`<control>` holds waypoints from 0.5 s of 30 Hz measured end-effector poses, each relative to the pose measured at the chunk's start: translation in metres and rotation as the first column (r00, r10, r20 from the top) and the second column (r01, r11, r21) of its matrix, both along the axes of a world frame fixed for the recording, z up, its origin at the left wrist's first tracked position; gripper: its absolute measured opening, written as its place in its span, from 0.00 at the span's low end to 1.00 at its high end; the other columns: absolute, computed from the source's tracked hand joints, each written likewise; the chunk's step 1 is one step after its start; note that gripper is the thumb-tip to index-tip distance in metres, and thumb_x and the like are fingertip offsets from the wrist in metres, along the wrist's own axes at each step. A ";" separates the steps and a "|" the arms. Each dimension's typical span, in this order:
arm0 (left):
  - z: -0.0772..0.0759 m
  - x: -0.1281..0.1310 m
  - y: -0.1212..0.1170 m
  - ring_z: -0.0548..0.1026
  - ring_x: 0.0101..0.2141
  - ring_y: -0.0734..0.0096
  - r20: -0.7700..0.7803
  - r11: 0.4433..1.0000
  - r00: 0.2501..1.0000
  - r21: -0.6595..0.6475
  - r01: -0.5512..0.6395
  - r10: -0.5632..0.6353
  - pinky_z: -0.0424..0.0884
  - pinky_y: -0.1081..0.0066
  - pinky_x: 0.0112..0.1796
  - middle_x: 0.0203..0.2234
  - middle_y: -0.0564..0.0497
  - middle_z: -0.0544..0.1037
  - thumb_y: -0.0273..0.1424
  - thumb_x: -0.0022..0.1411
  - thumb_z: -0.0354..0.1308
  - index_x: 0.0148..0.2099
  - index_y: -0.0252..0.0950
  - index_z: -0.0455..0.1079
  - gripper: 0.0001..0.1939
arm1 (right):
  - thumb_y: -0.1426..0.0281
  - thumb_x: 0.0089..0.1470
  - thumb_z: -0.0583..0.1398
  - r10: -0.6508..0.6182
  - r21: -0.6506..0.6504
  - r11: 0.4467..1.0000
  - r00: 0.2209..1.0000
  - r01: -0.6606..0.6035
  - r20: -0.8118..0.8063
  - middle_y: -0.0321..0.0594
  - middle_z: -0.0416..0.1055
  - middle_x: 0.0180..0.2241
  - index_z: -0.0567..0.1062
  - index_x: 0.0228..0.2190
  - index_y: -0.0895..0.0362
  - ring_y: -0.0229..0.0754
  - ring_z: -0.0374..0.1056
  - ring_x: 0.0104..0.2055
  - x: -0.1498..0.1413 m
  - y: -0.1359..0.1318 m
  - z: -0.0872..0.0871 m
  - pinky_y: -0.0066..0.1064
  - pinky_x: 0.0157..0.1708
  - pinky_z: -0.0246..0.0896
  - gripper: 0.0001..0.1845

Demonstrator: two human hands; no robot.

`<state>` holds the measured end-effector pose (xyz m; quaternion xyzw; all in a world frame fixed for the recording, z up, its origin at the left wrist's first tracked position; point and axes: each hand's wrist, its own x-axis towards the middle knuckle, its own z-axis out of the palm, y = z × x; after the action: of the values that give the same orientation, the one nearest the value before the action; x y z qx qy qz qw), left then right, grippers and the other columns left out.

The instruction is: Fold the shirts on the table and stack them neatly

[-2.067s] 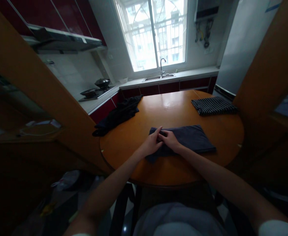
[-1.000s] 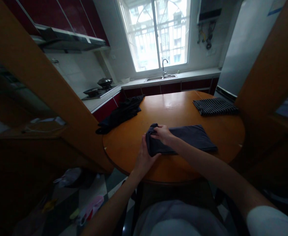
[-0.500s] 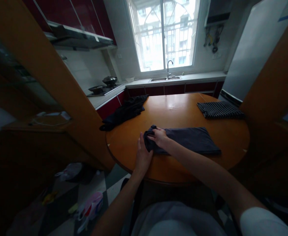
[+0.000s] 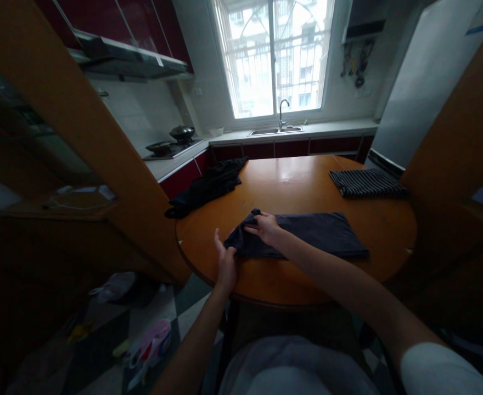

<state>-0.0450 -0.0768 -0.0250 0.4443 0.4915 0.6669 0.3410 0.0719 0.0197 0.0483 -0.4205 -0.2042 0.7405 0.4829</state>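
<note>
A folded dark grey-blue garment [image 4: 319, 233] lies lengthwise on the round wooden table [image 4: 291, 280]; its exact kind does not show. At its left end, my left hand [image 4: 226, 266] has the near corner between thumb and fingers, with one finger stretched upward. My right hand [image 4: 267, 227] grips the rumpled upper part of that same end, its fingertips partly hidden in the cloth. Between both hands the fabric is pulled out to the left in a slanted fold. The right part of the garment rests flat.
A black garment [image 4: 211, 186] hangs partly over the table's left edge. At the far right lies a folded black-and-white striped garment [image 4: 367, 183]. Wooden partitions [image 4: 113, 164] flank the table. Behind are a stove with pans [image 4: 181, 133] and a sink [image 4: 266, 131]. Bags [image 4: 153, 343] lie on the floor.
My hands were together over the garment's left end, then parted. The left hand has since moved left and toward me, drawing the corner outward, while the right hand keeps its grip on the cloth.
</note>
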 end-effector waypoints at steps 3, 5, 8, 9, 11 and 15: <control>0.003 0.008 0.001 0.67 0.62 0.56 -0.185 0.998 0.982 0.067 -0.019 0.032 0.62 0.54 0.63 0.63 0.40 0.66 0.32 0.56 0.64 0.75 0.43 0.32 0.56 | 0.84 0.60 0.51 -0.016 -0.021 1.000 1.000 0.017 0.009 0.35 0.72 0.30 0.68 0.51 0.56 0.37 0.74 0.27 -0.006 -0.002 0.000 0.33 0.31 0.78 0.21; 0.007 0.015 0.004 0.66 0.63 0.54 -0.349 0.994 0.932 0.084 -0.072 0.097 0.60 0.54 0.63 0.63 0.39 0.65 0.31 0.50 0.70 0.75 0.42 0.32 0.62 | 0.83 0.61 0.51 -0.031 -0.037 0.999 0.999 0.032 0.018 0.35 0.72 0.30 0.67 0.53 0.55 0.37 0.74 0.26 -0.010 -0.004 0.000 0.32 0.30 0.78 0.22; 0.013 0.023 0.007 0.70 0.59 0.56 -0.445 0.979 0.873 0.109 -0.170 0.201 0.63 0.55 0.62 0.59 0.40 0.69 0.27 0.51 0.68 0.75 0.41 0.36 0.59 | 0.82 0.61 0.52 -0.036 -0.045 0.998 0.999 0.037 0.020 0.35 0.72 0.31 0.66 0.53 0.54 0.37 0.75 0.27 -0.011 -0.006 -0.001 0.31 0.30 0.78 0.21; 0.014 0.024 0.008 0.72 0.57 0.58 -0.438 0.974 0.870 0.118 -0.195 0.227 0.64 0.56 0.61 0.56 0.41 0.71 0.25 0.54 0.65 0.75 0.41 0.35 0.56 | 0.82 0.61 0.51 -0.029 -0.037 0.999 0.999 0.030 0.015 0.35 0.72 0.31 0.67 0.52 0.54 0.37 0.75 0.27 -0.010 -0.007 -0.001 0.31 0.31 0.78 0.21; 0.015 0.021 0.007 0.75 0.54 0.61 -0.407 0.965 0.875 0.120 -0.232 0.261 0.67 0.58 0.59 0.53 0.43 0.74 0.23 0.57 0.60 0.76 0.40 0.33 0.53 | 0.82 0.61 0.51 -0.014 -0.010 1.000 1.000 0.014 0.000 0.35 0.73 0.32 0.67 0.51 0.54 0.36 0.75 0.28 -0.008 -0.006 -0.003 0.32 0.32 0.78 0.20; 0.013 0.009 0.003 0.66 0.63 0.58 -0.401 0.933 0.844 0.113 -0.341 0.356 0.60 0.58 0.64 0.63 0.40 0.66 0.23 0.58 0.59 0.74 0.37 0.44 0.45 | 0.82 0.61 0.51 -0.010 0.023 1.000 1.000 0.010 0.014 0.34 0.73 0.31 0.69 0.48 0.54 0.36 0.74 0.27 -0.003 -0.001 -0.006 0.32 0.32 0.78 0.18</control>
<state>-0.0357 -0.0737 -0.0115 0.4852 0.6125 0.6169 0.0938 0.0685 0.0190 0.0421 -0.4213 -0.2139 0.7327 0.4898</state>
